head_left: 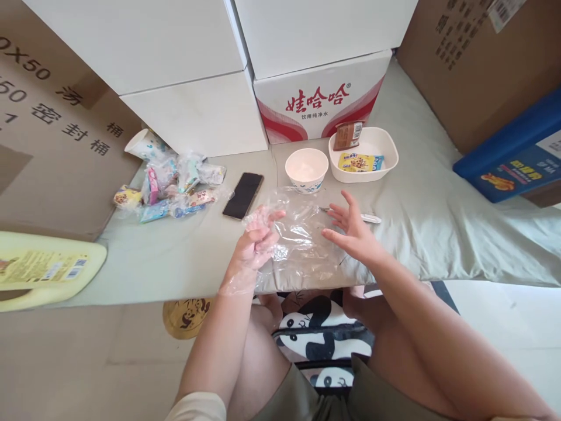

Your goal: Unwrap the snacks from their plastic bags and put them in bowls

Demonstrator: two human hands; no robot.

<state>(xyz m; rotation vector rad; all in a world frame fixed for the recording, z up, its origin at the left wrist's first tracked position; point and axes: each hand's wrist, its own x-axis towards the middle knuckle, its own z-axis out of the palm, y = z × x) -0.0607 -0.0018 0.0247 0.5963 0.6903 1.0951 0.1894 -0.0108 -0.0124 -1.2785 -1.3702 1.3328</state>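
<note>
One left hand [258,238], curled, wears or grips clear plastic [298,233], we can't tell; our wide-spread right hand [351,229] should avoid the white-handled tool [371,218].

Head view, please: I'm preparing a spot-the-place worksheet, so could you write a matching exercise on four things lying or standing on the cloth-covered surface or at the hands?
Things
1. smartphone
2. yellow-and-blue cookie packet
3. clear plastic film
4. paper bowl

Places or states
A. at the left hand
B. upright, in front of the red-and-white carton
C. flat, its screen dark
D. inside the white tray

Pairs: 1-C, 2-D, 3-A, 4-B
</note>
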